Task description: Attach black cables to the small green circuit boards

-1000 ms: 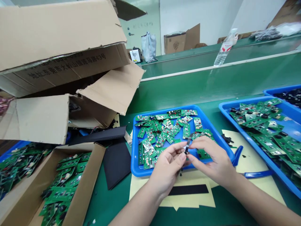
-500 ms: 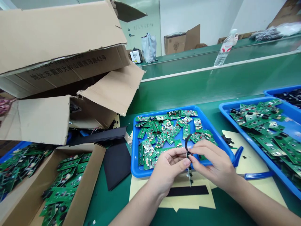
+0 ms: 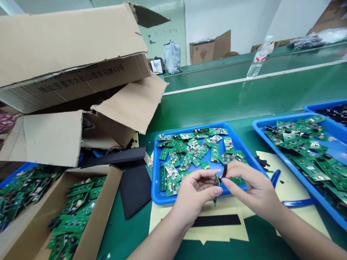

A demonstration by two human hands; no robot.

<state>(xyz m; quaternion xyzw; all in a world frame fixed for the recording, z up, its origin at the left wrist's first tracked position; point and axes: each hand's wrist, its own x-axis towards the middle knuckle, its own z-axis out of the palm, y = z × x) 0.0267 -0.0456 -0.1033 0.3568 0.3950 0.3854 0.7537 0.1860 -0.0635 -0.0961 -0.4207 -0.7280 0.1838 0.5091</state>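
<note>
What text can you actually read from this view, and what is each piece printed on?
"地址:东莞市大岭山镇…马路43号", on the side of the cardboard carton; one character before 马路 is uncertain.
A line above that address on the carton: too blurred to read.
Red label on the plastic water bottle: too small to read.
Writing on the pale green door: too small to read.
Markings on the green circuit boards: too small to read.

Left hand and right hand close together, both in a tight pinch.
</note>
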